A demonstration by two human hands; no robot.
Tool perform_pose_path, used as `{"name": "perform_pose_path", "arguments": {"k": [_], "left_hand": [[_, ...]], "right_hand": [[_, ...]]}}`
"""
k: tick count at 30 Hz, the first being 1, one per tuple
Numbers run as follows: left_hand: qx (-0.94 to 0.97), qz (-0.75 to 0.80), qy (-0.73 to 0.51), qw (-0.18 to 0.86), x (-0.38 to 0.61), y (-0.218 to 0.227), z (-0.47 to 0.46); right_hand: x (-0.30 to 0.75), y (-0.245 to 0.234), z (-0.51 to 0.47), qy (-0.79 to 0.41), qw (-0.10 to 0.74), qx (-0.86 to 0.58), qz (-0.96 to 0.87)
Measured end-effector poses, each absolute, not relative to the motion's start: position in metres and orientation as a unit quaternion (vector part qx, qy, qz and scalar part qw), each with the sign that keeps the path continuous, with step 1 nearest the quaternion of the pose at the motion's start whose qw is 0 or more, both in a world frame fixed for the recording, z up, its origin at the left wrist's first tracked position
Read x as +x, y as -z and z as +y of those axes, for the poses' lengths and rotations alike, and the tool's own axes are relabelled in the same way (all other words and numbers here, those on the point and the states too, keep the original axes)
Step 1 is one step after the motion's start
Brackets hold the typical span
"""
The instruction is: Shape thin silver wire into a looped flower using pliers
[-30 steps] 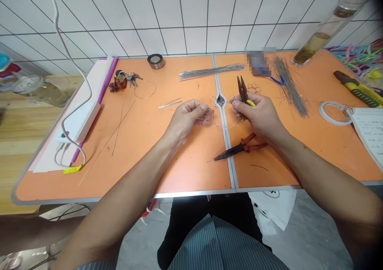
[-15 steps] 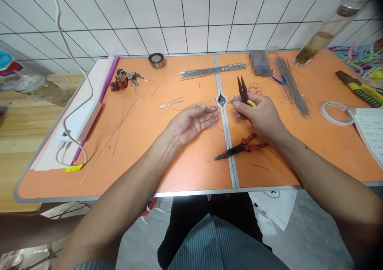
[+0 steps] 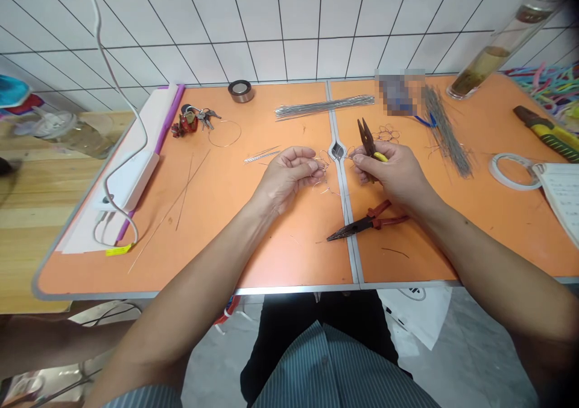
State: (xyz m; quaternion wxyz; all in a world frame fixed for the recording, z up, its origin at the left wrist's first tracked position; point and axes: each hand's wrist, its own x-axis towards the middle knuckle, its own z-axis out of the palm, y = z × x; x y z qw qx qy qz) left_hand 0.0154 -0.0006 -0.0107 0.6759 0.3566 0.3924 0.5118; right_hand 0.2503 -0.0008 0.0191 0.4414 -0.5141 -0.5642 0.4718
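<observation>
My left hand [image 3: 289,175] hovers over the middle of the orange table [image 3: 253,233], its fingers curled and pinched on a thin bent wire piece with loops [image 3: 323,165]. My right hand [image 3: 395,169] is closed round yellow-handled pliers [image 3: 367,142], whose dark jaws point away from me and stand slightly apart. The wire runs between the two hands, across the table's centre seam. Red-handled long-nose pliers [image 3: 366,222] lie on the table just in front of my right wrist.
A bundle of straight wires [image 3: 323,107] lies at the back, another bundle [image 3: 446,130] at the right. A tape roll [image 3: 239,90], keys [image 3: 192,120], a white power strip with cable [image 3: 129,178], a tape ring [image 3: 509,171], paper [image 3: 563,194], a yellow tool [image 3: 549,133] and a glass tube [image 3: 502,34] surround the work area.
My left hand opened palm-up with the wire loops lying on its fingers, then curled shut on the wire again. My right hand kept hold of the pliers.
</observation>
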Motion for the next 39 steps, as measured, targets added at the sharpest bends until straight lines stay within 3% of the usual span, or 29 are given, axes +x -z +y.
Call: {"name": "perform_pose_path", "arguments": {"k": [11,29,39], "left_hand": [[0.436,0.415,-0.483,0.636,0.022,0.007,-0.006],[0.411,0.399,-0.409,0.711,0.022,0.007,-0.011],[0.437,0.398,-0.411,0.694,0.025,0.006,-0.014]], "right_hand": [[0.25,-0.019,-0.002,-0.496,0.4,-0.498,-0.588],[0.248,-0.021,-0.005,-0.503,0.34,-0.494,-0.623],[0.249,-0.024,-0.005,-0.512,0.316,-0.49,-0.631]]}}
